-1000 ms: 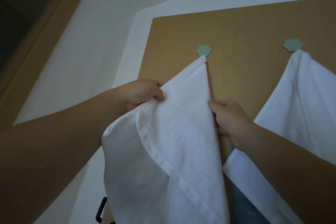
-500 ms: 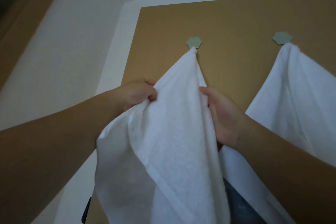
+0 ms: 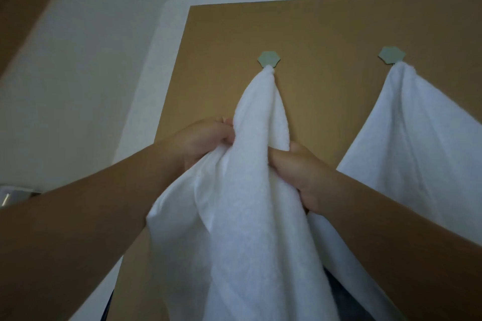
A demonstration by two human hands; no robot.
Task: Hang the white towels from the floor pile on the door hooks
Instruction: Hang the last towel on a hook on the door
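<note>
A white towel [image 3: 258, 190] hangs by its tip from the left green hexagonal hook [image 3: 269, 58] on the brown door [image 3: 326, 34]. My left hand [image 3: 206, 141] grips the towel's left edge below the hook. Opposite it, my right hand [image 3: 297, 172] grips the right edge, and the cloth is bunched narrow between the two hands. A second white towel [image 3: 417, 143] hangs from the right green hook [image 3: 391, 55], untouched. The floor pile is out of view.
White wall [image 3: 91, 73] and a pale door frame [image 3: 154, 86] lie left of the door. A brown strip of another door or frame [image 3: 23, 2] fills the top left corner. Dark blue cloth [image 3: 347, 302] shows low between the towels.
Both hands have closed in toward each other, gathering the hanging towel into a narrower bunch. The towel's tip stays at the left hook.
</note>
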